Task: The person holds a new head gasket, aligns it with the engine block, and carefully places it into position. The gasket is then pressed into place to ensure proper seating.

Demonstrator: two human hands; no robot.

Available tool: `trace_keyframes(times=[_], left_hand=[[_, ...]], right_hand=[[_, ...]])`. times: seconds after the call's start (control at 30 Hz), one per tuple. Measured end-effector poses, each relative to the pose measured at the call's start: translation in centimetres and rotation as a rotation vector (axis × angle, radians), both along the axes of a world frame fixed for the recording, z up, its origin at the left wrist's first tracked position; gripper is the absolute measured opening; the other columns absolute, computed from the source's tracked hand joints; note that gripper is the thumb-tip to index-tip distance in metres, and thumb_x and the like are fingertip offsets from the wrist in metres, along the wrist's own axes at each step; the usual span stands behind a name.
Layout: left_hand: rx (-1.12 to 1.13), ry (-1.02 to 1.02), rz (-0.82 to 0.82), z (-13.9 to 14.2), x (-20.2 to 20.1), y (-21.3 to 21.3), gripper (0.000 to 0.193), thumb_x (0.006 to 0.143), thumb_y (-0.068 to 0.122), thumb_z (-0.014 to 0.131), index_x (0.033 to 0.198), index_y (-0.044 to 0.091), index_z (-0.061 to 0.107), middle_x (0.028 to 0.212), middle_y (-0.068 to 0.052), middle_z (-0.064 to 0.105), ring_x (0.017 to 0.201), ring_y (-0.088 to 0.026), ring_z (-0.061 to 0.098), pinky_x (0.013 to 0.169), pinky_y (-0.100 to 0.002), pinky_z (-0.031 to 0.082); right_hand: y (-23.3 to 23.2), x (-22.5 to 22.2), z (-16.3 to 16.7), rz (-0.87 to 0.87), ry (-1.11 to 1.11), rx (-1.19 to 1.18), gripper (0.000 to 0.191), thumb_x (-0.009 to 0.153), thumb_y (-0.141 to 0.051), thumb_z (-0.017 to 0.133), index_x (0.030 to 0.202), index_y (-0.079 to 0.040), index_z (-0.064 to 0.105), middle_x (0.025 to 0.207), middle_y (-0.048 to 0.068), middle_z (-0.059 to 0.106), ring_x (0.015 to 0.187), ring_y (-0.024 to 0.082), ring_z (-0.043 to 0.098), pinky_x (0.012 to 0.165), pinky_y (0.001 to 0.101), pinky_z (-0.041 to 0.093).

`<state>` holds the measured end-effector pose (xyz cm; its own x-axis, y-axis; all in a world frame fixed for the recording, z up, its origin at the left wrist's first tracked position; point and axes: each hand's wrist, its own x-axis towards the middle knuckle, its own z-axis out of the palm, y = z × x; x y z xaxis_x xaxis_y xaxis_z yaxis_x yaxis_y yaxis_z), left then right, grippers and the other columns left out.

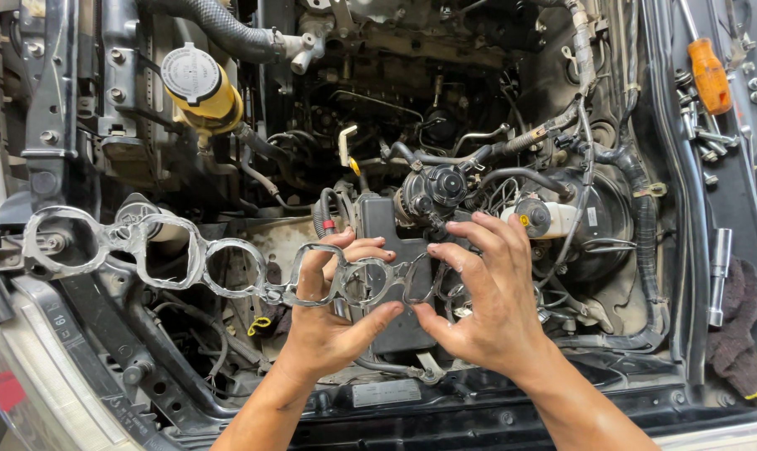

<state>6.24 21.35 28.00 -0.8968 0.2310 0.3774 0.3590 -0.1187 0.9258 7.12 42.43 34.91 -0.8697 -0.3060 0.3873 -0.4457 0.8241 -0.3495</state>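
Observation:
I look down into an open engine bay. A long thin metal gasket (178,255) with several round and oval holes stretches from the left toward the middle. My left hand (332,313) grips its right part, thumb under and fingers over the ring holes. My right hand (487,292) holds the gasket's right end, fingers spread over it. Both hands hover above a dark plastic box (387,225) low in the bay.
A yellow reservoir with a grey cap (199,83) sits at upper left. Hoses and wiring (512,150) crowd the middle. An orange-handled screwdriver (710,75), bolts and sockets (719,276) lie on the right ledge beside a dark rag (737,334).

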Motion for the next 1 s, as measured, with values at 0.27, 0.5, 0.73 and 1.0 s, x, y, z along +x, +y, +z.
trace_keyframes(times=[0.27,0.5,0.73,1.0], left_hand=[[-0.057,-0.103,-0.005,-0.1,0.3,0.5,0.091,0.08,0.012,0.088,0.148,0.003,0.028,0.138,-0.016,0.064,0.127,-0.023,0.065,0.123,-0.045,0.038],[-0.106,-0.263,0.022,-0.1,0.4,1.4,0.087,0.073,0.014,0.09,0.142,0.003,0.038,0.127,-0.012,0.059,0.12,-0.02,0.064,0.107,-0.037,0.048],[-0.173,-0.307,0.009,-0.1,0.8,1.9,0.089,0.072,0.015,0.089,0.143,0.005,0.038,0.12,-0.011,0.066,0.12,-0.02,0.064,0.108,-0.036,0.045],[-0.275,-0.336,0.003,-0.1,0.9,1.9,0.089,0.069,0.02,0.09,0.141,0.005,0.04,0.118,-0.011,0.071,0.12,-0.022,0.064,0.108,-0.039,0.044]], right_hand=[[1.3,0.1,-1.5,-0.002,0.016,-0.015,0.07,0.067,-0.031,0.09,0.127,-0.014,0.058,0.137,0.011,0.051,0.137,0.038,0.042,0.122,0.0643,0.026],[2.7,0.2,-2.7,-0.036,0.075,0.006,0.067,0.073,-0.031,0.09,0.131,-0.018,0.058,0.14,0.01,0.048,0.139,0.036,0.041,0.123,0.0633,0.024],[3.3,0.9,-3.2,-0.119,0.189,0.109,0.06,0.083,-0.032,0.091,0.135,-0.024,0.061,0.144,0.009,0.044,0.142,0.035,0.037,0.125,0.0631,0.022],[3.6,0.9,-3.7,-0.137,0.252,0.144,0.057,0.088,-0.034,0.089,0.137,-0.025,0.061,0.145,0.01,0.044,0.142,0.035,0.036,0.125,0.0627,0.021]])
